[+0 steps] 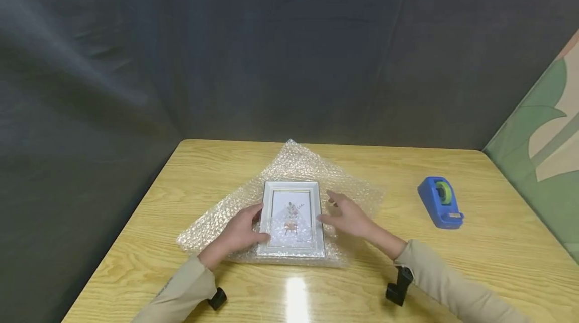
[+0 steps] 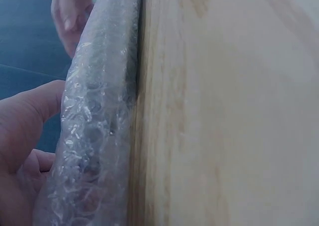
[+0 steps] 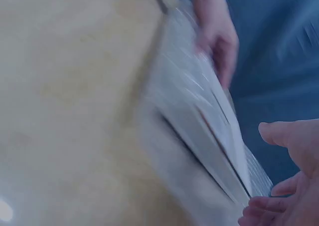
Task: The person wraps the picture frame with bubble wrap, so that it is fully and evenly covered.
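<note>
A white picture frame (image 1: 293,251) with a small drawing inside lies on a sheet of bubble wrap (image 1: 289,162). A clear layer of the wrap seems to cover its lower part. My left hand (image 1: 239,230) holds the frame's left side, thumb over the front and fingers at the edge. By the right side is my right hand (image 1: 350,216), fingers spread and holding nothing; its thumb is close to the frame edge, contact unclear. In the left wrist view, the bubble wrap (image 2: 94,121) runs along the table edge. In the right wrist view, the frame (image 3: 209,151) is blurred.
A blue tape dispenser (image 1: 436,207) with a green roll stands to the right on the wooden table (image 1: 389,283). Dark curtain (image 1: 289,51) hangs behind and to the left. A patterned panel (image 1: 547,147) borders the right side.
</note>
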`<move>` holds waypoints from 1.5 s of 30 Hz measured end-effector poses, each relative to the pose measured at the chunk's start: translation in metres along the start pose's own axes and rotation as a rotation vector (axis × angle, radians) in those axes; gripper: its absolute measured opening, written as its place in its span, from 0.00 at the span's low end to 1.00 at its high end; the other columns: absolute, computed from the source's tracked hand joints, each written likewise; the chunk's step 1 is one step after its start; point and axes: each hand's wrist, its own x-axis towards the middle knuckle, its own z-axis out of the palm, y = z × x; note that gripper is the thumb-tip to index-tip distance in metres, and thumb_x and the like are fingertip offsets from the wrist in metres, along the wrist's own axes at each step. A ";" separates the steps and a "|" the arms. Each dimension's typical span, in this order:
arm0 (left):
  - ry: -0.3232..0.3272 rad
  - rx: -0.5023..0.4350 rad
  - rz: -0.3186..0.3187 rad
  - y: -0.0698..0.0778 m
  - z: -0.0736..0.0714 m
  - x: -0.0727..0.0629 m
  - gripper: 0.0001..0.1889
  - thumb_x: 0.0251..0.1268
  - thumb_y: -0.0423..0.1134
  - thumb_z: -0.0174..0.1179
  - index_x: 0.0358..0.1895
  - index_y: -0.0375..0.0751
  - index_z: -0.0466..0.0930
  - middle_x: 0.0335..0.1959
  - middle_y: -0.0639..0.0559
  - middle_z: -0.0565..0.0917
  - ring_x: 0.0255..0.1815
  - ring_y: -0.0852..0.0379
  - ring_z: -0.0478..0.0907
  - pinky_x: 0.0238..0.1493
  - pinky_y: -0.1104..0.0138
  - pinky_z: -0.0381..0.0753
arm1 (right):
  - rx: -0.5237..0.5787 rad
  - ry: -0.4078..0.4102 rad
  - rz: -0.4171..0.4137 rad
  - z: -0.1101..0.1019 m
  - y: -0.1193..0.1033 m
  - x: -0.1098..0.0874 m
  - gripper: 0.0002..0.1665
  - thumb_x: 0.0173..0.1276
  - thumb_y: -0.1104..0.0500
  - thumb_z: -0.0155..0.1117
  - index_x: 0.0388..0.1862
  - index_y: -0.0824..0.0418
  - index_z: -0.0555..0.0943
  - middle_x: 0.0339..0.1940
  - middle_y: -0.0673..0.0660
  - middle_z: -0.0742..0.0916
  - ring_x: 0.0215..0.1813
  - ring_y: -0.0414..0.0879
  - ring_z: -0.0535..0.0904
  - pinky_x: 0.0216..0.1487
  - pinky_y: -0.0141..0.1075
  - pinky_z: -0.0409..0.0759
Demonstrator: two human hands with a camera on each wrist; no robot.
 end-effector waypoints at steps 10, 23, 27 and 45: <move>-0.017 -0.031 -0.017 -0.002 0.001 0.000 0.45 0.41 0.43 0.69 0.66 0.30 0.58 0.62 0.37 0.68 0.56 0.44 0.72 0.57 0.58 0.72 | -0.055 -0.048 -0.186 -0.037 0.033 0.072 0.40 0.62 0.57 0.61 0.64 0.78 0.58 0.60 0.76 0.69 0.59 0.68 0.66 0.59 0.55 0.67; -0.006 -0.015 -0.034 -0.002 -0.002 -0.003 0.46 0.41 0.43 0.69 0.65 0.30 0.58 0.62 0.37 0.67 0.56 0.44 0.72 0.56 0.58 0.72 | -0.073 0.017 -0.193 -0.024 0.057 0.118 0.39 0.60 0.60 0.63 0.63 0.79 0.58 0.61 0.75 0.68 0.60 0.67 0.64 0.64 0.55 0.59; -0.009 -0.019 -0.024 -0.003 0.000 -0.002 0.46 0.41 0.43 0.69 0.66 0.29 0.57 0.62 0.37 0.67 0.56 0.44 0.71 0.57 0.59 0.72 | -0.092 0.045 -0.172 -0.019 0.057 0.126 0.41 0.61 0.59 0.61 0.64 0.78 0.56 0.56 0.76 0.72 0.61 0.67 0.63 0.64 0.56 0.58; -0.013 -0.009 -0.018 -0.001 0.000 -0.001 0.46 0.41 0.44 0.69 0.66 0.32 0.58 0.62 0.38 0.68 0.56 0.44 0.72 0.57 0.58 0.72 | -0.075 0.048 -0.160 -0.007 0.066 0.148 0.42 0.60 0.60 0.61 0.65 0.78 0.53 0.56 0.76 0.72 0.60 0.67 0.66 0.62 0.54 0.63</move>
